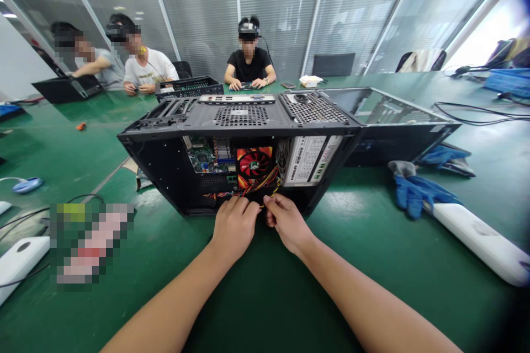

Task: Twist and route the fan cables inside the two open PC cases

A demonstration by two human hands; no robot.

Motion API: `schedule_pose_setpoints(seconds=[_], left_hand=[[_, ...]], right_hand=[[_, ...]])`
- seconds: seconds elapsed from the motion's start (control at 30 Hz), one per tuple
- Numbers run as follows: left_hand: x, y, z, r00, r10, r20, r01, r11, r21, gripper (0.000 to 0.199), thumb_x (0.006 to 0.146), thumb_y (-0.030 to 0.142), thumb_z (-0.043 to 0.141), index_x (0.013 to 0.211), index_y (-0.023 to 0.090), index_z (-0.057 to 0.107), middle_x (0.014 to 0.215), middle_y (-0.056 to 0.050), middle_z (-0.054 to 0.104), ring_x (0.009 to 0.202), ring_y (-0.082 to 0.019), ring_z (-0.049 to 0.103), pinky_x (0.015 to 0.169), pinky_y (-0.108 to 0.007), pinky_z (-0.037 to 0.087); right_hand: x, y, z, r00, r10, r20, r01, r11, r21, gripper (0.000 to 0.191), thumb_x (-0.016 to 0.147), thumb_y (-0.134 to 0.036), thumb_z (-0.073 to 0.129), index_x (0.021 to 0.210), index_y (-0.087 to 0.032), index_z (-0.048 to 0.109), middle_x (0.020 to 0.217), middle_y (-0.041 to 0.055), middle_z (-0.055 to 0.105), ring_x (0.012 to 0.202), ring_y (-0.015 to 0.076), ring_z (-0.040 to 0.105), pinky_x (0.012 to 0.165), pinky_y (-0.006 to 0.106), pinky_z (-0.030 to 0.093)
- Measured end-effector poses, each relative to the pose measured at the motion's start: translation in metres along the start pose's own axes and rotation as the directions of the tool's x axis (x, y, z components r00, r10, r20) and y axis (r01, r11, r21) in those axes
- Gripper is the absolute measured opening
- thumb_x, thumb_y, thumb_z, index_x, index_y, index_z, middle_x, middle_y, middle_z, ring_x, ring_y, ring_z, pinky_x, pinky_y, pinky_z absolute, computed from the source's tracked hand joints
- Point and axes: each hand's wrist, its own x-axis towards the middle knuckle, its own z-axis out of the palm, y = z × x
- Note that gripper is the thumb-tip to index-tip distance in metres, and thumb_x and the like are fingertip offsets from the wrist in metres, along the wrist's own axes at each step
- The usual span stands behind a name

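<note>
A black computer case [165, 190] lies in front of me with its open side facing me. Inside sit a motherboard [202, 157], a red-and-black cooling fan [253, 167] and a silver power supply [310, 160] with a printed label. Multicoloured power wires [265, 181] run below the fan. At the case's lower edge, my left hand [237, 223] is closed, its thumb and fingertips pinching a thin yellow cable [262, 207]. Close beside it, my right hand [289, 223] pinches the same cable between thumb and forefinger. The fingers partly hide the cable's end.
A side panel [397, 140] adjoins the case on the right. Blue gloves [418, 190] lie by a white power strip [480, 240]. Left are another white strip [25, 256], black cords and a pixelated item [95, 242]. Several people sit across the green table [356, 265].
</note>
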Motion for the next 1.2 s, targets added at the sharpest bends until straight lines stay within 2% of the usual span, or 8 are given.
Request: schedule_pose_setpoints(seconds=[0.1,0.33,0.43,0.67,0.8,0.9,1.07,1.2], left_hand=[[0.0017,0.0004,-0.0011,1.000,-0.007,0.010,0.006,0.999,0.032,0.022,0.095,0.025,0.047,0.082,0.020,0.064,0.071,-0.004,0.058,0.074,-0.021,0.054,0.069,-0.035,0.040],[0.0036,-0.0022,0.0014,0.998,-0.044,0.033,0.045,0.999,-0.028,0.020,0.094,0.022,0.047,0.084,0.019,0.064,0.072,-0.003,0.060,0.072,-0.020,0.056,0.073,-0.036,0.039],[0.0031,-0.0029,0.0026,0.999,-0.030,0.029,0.031,0.999,-0.034,0.021,0.095,0.022,0.046,0.084,0.019,0.064,0.072,-0.003,0.060,0.073,-0.020,0.055,0.075,-0.036,0.039],[0.0031,-0.0023,-0.0001,0.999,0.033,-0.005,-0.033,0.999,-0.002,0.022,0.095,0.025,0.047,0.082,0.019,0.064,0.072,-0.003,0.060,0.076,-0.021,0.054,0.072,-0.036,0.037],[0.0032,-0.0040,-0.0016,0.997,0.062,-0.036,-0.061,0.998,0.016,0.022,0.095,0.031,0.050,0.085,0.020,0.065,0.071,-0.003,0.062,0.075,-0.021,0.054,0.073,-0.036,0.037],[0.0035,-0.0045,-0.0021,0.996,0.082,-0.047,-0.080,0.996,0.035,0.021,0.095,0.029,0.050,0.082,0.020,0.065,0.070,-0.002,0.061,0.075,-0.021,0.054,0.075,-0.036,0.036],[0.0047,-0.0034,-0.0018,0.994,0.082,-0.074,-0.077,0.995,0.061,0.018,0.092,0.027,0.055,0.078,0.020,0.064,0.074,-0.002,0.063,0.076,-0.021,0.053,0.074,-0.037,0.035],[0.0059,-0.0028,0.0003,0.994,0.080,-0.080,-0.073,0.994,0.082,0.021,0.092,0.028,0.056,0.074,0.020,0.062,0.069,-0.002,0.059,0.073,-0.021,0.052,0.074,-0.036,0.035]], right_hand=[[-0.0004,-0.0013,0.0007,1.000,-0.010,0.002,0.010,1.000,-0.005,0.042,0.073,-0.051,0.070,0.060,-0.020,0.045,0.049,-0.0067,0.042,0.045,0.0080,0.037,0.045,0.024,0.029],[0.0008,-0.0021,-0.0013,0.999,0.014,0.051,-0.012,0.999,-0.036,0.043,0.074,-0.055,0.068,0.062,-0.019,0.048,0.052,-0.0047,0.047,0.044,0.0076,0.040,0.043,0.024,0.029],[0.0017,-0.0012,-0.0021,0.999,0.026,0.045,-0.022,0.997,-0.080,0.042,0.075,-0.056,0.067,0.063,-0.019,0.050,0.053,-0.0038,0.050,0.045,0.0082,0.043,0.043,0.023,0.028],[0.0024,0.0005,-0.0007,1.000,-0.002,0.017,0.003,0.998,-0.055,0.042,0.075,-0.053,0.067,0.061,-0.020,0.044,0.047,-0.0067,0.042,0.043,0.0069,0.035,0.043,0.023,0.022],[0.0022,0.0010,-0.0001,1.000,-0.015,0.023,0.016,0.998,-0.061,0.041,0.076,-0.052,0.066,0.062,-0.020,0.044,0.047,-0.0071,0.041,0.043,0.0071,0.034,0.043,0.023,0.022],[0.0024,0.0022,-0.0006,0.999,-0.024,0.027,0.026,0.996,-0.081,0.041,0.077,-0.052,0.065,0.063,-0.020,0.045,0.047,-0.0072,0.041,0.043,0.0070,0.034,0.043,0.023,0.023],[0.0032,0.0048,-0.0015,0.999,-0.044,0.024,0.047,0.990,-0.133,0.040,0.080,-0.052,0.062,0.064,-0.019,0.046,0.046,-0.0071,0.040,0.042,0.0069,0.035,0.043,0.024,0.023],[0.0036,0.0051,-0.0008,0.999,-0.047,0.025,0.050,0.991,-0.126,0.040,0.080,-0.051,0.062,0.063,-0.019,0.044,0.046,-0.0074,0.040,0.043,0.0068,0.034,0.044,0.023,0.024]])
